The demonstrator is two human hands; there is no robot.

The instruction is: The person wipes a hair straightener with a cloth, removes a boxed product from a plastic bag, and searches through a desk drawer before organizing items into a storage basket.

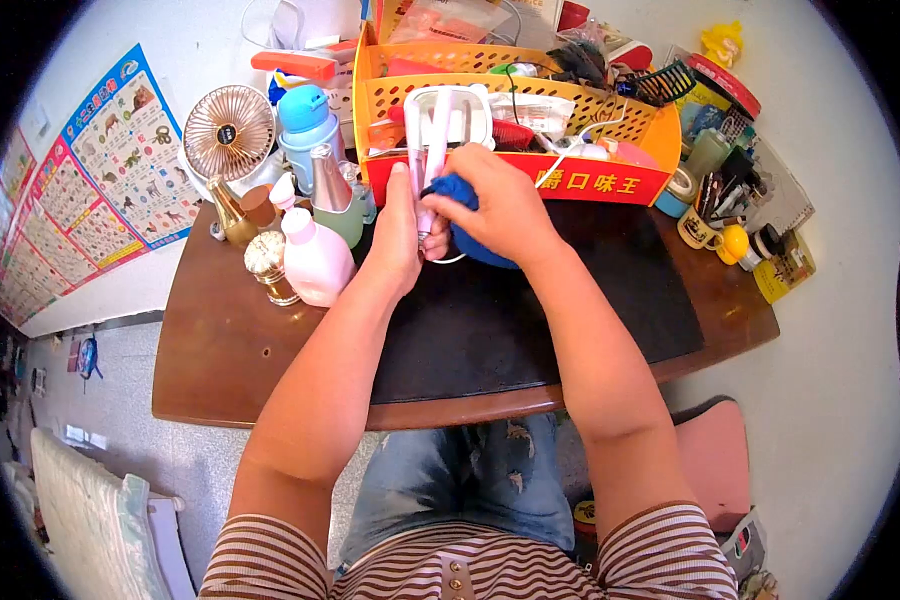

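Observation:
Over the back of the desk, my left hand (407,222) is closed round the lower part of a pale pink hair straightener (438,135). Its two long arms point up and away from me, slightly apart at the top. A dark blue cloth (482,247) is bunched under my right hand (502,205), whose fingers are curled and press it against the straightener's right side. Part of a white cord shows below the hands. The straightener's lower end is largely hidden by my fingers.
Behind my hands stands a red and yellow display box (610,178) full of small items. Left of them are a pink pump bottle (315,262), a holder of cotton swabs (267,258), a blue bottle (307,130) and a fan (228,133). A pen mug (697,230) stands right. A black mat (570,320) covers the desk's middle.

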